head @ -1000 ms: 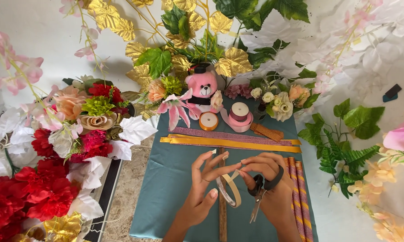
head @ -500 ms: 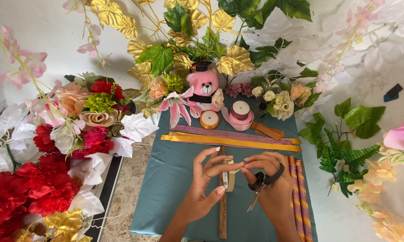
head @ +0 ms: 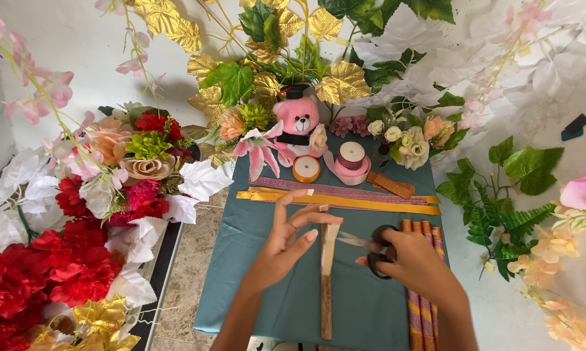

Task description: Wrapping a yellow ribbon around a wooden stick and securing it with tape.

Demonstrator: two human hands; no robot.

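Note:
My left hand pinches the top of a folded cream ribbon piece over a teal cloth. The ribbon hangs down to a brown glitter strip lying lengthwise on the cloth. My right hand holds black-handled scissors, their blades pointing left at the ribbon. Gold ribbon strips and a pink glitter strip lie crosswise just beyond my hands.
A pink teddy bear, an orange ribbon spool and a pink ribbon spool stand at the back. Rolled glitter strips lie at the right. Red and white artificial flowers crowd the left; green and gold leaves surround the cloth.
The ribbon loop held between both hands has been flattened into a folded piece held by my left hand. My right hand has drawn right and points the scissors at it.

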